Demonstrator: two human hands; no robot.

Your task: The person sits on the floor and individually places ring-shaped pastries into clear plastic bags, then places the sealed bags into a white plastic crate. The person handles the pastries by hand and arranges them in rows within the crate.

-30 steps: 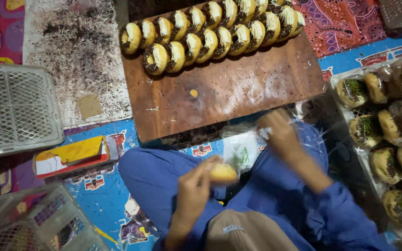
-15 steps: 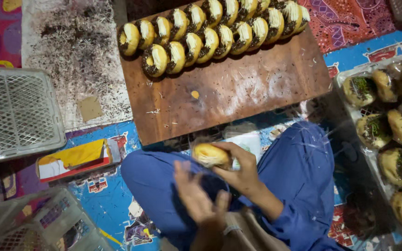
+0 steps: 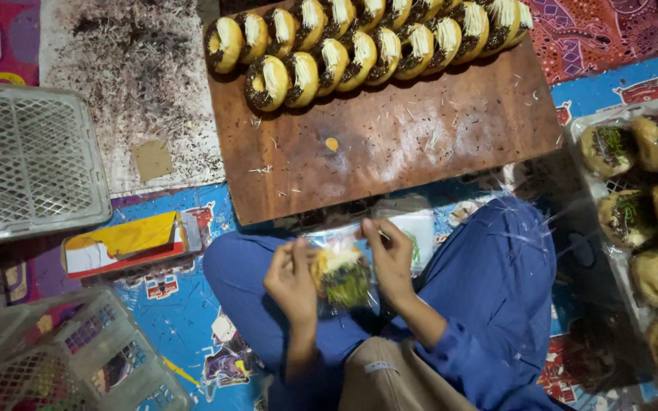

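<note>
1. The left hand (image 3: 292, 278) is gripping the left edge of a clear plastic bag (image 3: 342, 268) holding a round topped doughnut (image 3: 342, 275), over the lap in blue trousers (image 3: 489, 289).
2. The right hand (image 3: 390, 259) is pinching the bag's right edge, fingers closed on it.
3. A brown wooden board (image 3: 390, 141) is lying on the floor ahead, carrying two rows of topped doughnuts (image 3: 359, 38).
4. Bagged doughnuts (image 3: 641, 213), seemingly on a tray, are sitting at right; a white mesh basket (image 3: 28, 164) at left.
</note>
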